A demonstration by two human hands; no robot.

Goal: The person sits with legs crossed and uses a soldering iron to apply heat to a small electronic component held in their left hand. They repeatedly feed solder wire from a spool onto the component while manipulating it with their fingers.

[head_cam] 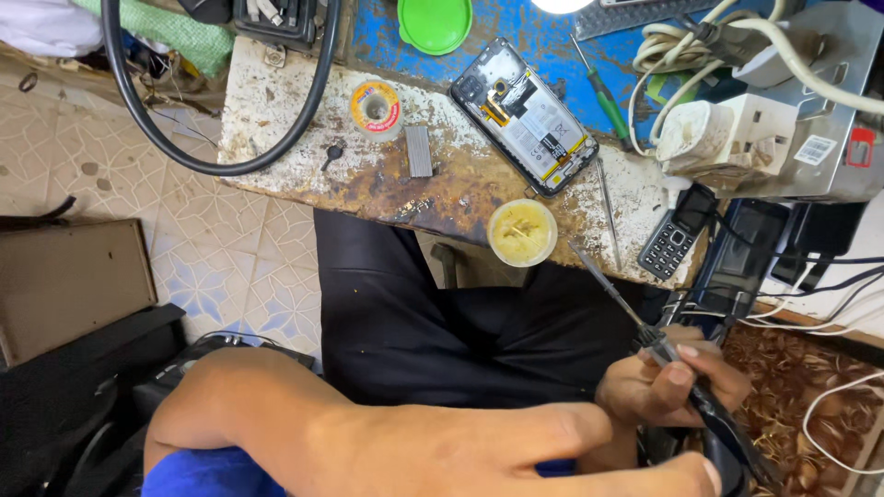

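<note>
Yellowish paste in round tin (522, 232); right hand (665, 385) fingers (680, 373) tight around soldering iron (635, 317).

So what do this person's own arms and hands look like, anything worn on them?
Both hands are bare: no gloves, rings or watch show. The left forearm is uncovered along its visible length, with a bright blue sleeve at the upper arm near the bottom edge. The right hand is bare too, with short, plain nails on its fingers; its wrist and sleeve are hidden.

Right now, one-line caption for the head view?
Right hand grips a soldering iron near the flux tin, below an opened phone.
</note>
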